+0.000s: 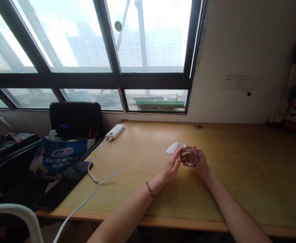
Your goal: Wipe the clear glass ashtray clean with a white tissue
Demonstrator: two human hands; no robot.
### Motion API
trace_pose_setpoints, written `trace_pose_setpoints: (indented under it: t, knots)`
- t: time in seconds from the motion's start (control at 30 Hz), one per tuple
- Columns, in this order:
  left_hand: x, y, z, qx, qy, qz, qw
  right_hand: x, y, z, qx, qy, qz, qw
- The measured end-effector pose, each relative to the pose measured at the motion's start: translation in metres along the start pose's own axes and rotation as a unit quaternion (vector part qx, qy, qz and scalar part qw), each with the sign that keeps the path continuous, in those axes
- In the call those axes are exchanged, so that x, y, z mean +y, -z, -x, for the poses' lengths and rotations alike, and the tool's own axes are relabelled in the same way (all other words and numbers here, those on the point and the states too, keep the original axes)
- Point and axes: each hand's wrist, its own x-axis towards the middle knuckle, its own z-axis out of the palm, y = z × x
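Observation:
Between both hands is a faceted, smoky-brown glass cup (190,157), its round mouth turned toward me. My left hand (172,165), with a chain bracelet on the wrist, presses its fingers against the cup's left side. On the right side, my right hand (201,163) curls around the glass, its fingertips partly hidden behind it. Just behind my left fingers lies a crumpled white tissue (174,147) on the wooden table (239,162). Whether the cup's base touches the tabletop I cannot tell.
A white power bank (115,131) sits at the table's back left, with a white cable (94,192) looping over the left edge. Left of the table stand a black chair (75,116) and a blue bag (59,157). A window and wall sockets (239,82) are behind.

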Motion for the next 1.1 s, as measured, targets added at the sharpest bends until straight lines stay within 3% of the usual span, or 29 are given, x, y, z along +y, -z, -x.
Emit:
trace_pose_setpoints:
  t: [0.13, 0.27, 0.37, 0.47, 0.53, 0.63, 0.7, 0.73, 0.87, 0.97, 1.03, 1.1]
  knots:
    - [0.004, 0.001, 0.0, 0.036, 0.016, 0.021, 0.999, -0.002, -0.006, 0.0, 0.008, 0.045, -0.002, 0.999]
    - [0.007, -0.001, -0.002, 0.088, 0.061, 0.077, 0.991, -0.004, -0.003, -0.006, 0.081, 0.14, -0.037, 0.986]
    - [-0.001, -0.007, -0.002, 0.154, 0.131, 0.11, 0.973, -0.005, 0.001, -0.01, 0.114, 0.159, -0.048, 0.979]
    - [-0.019, -0.012, -0.002, 0.196, 0.219, 0.134, 0.947, -0.005, 0.002, -0.011, 0.105, 0.166, -0.063, 0.978]
    - [-0.031, -0.014, -0.002, 0.176, 0.294, 0.196, 0.919, -0.003, 0.001, -0.009, 0.089, 0.162, -0.07, 0.98]
    - [-0.037, -0.014, -0.004, 0.084, 0.395, 0.371, 0.836, 0.003, -0.004, -0.007, 0.077, 0.129, -0.068, 0.986]
    - [-0.034, -0.015, -0.005, 0.044, 0.408, 0.46, 0.787, 0.009, -0.009, -0.006, 0.076, 0.108, -0.063, 0.989]
    - [-0.032, -0.016, -0.006, 0.047, 0.401, 0.484, 0.776, 0.013, -0.011, -0.007, 0.072, 0.101, -0.06, 0.99]
    - [-0.031, -0.017, -0.008, 0.122, 0.368, 0.49, 0.781, 0.02, -0.016, -0.011, 0.043, 0.082, -0.029, 0.995]
    - [-0.035, -0.014, -0.007, 0.14, 0.344, 0.454, 0.81, 0.017, -0.013, -0.014, 0.109, 0.136, 0.067, 0.982]
    - [-0.038, -0.011, -0.007, 0.149, 0.331, 0.421, 0.831, 0.013, -0.013, -0.011, 0.186, 0.232, 0.189, 0.936]
    - [-0.039, -0.007, -0.006, 0.166, 0.327, 0.392, 0.843, 0.009, -0.015, -0.004, 0.224, 0.324, 0.335, 0.856]
